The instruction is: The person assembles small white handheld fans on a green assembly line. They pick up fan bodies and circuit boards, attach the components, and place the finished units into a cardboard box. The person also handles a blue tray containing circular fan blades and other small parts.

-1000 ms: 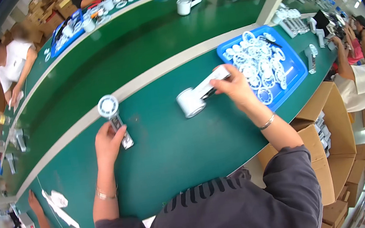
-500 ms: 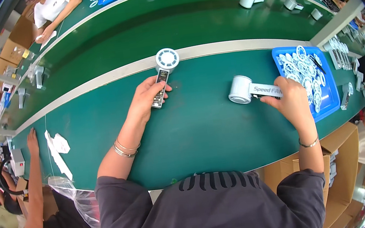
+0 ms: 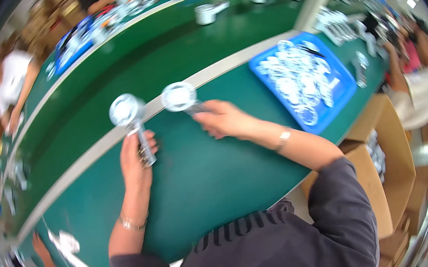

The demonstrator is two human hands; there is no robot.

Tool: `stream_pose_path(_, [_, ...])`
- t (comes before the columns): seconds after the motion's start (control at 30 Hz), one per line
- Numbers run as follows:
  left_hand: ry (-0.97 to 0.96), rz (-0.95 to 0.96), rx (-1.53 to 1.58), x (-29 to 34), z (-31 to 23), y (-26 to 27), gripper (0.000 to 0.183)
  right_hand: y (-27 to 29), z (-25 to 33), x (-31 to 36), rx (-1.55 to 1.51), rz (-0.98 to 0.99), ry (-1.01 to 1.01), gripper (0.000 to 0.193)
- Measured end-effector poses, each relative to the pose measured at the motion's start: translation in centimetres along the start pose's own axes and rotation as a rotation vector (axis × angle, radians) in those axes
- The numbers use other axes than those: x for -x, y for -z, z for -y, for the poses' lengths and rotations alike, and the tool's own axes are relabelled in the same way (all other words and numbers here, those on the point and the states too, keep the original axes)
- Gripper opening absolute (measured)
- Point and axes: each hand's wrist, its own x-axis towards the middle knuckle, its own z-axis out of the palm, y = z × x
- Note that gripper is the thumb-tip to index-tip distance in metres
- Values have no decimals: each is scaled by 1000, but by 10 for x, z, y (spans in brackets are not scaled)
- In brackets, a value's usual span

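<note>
In my left hand [image 3: 133,163] is a small white handheld fan [image 3: 125,110], its round head up and its handle gripped, with the dark inner side of the handle partly visible. My right hand [image 3: 227,119] holds a second handheld fan [image 3: 179,96] by its handle, the ringed round face turned up. Both fans are above the green bench near its pale divider strip, heads side by side and a little apart. The picture is somewhat blurred by motion.
A blue tray [image 3: 345,81] of white rings stands on the bench [image 3: 199,184] to the right. Beyond the divider [image 3: 221,66], several fans stand on the green belt [image 3: 159,49]. An open cardboard box [image 3: 396,163] is at the lower right. Other people work around.
The view has turned to the right. My right hand has carried its fan leftward from beside the tray, bringing it up near the left one; its round face now shows.
</note>
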Motion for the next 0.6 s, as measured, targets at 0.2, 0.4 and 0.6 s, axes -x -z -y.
stream_pose_path(0.2, [-31, -77, 29, -5, 17, 18, 30, -31, -12, -49, -116, -9, 175, 41])
stream_pose_path(0.4, [-68, -101, 11, 0, 14, 8, 25, -24, -19, -37, -159, -45, 188, 40])
stream_pose_path(0.6, [-80, -78, 37, 2, 9, 7, 21, -27, -19, -35, -210, -31, 232, 37])
